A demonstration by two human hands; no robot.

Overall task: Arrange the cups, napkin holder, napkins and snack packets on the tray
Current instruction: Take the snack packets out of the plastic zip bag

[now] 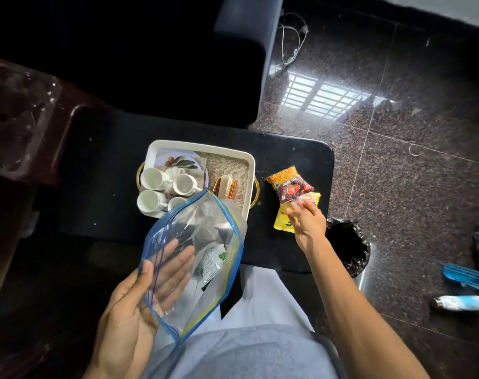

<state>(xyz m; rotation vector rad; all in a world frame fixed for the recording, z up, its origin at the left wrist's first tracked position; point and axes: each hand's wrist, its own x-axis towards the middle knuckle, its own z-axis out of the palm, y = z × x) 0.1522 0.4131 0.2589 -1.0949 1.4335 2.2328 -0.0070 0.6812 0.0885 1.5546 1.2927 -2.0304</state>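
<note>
A white tray sits on a black table. Several white cups stand in its left half. A wooden napkin holder with napkins stands in its right half. My left hand holds up a clear zip bag with a green packet inside. Right of the tray lie a red-orange mixture packet and a yellow packet. My right hand rests on them, its fingers pinching a small clear packet.
A black bin bag sits on the floor by the table's right edge. Plastic bottles lie on the granite floor at the right. A dark sofa stands behind the table. A brown chair arm is at the left.
</note>
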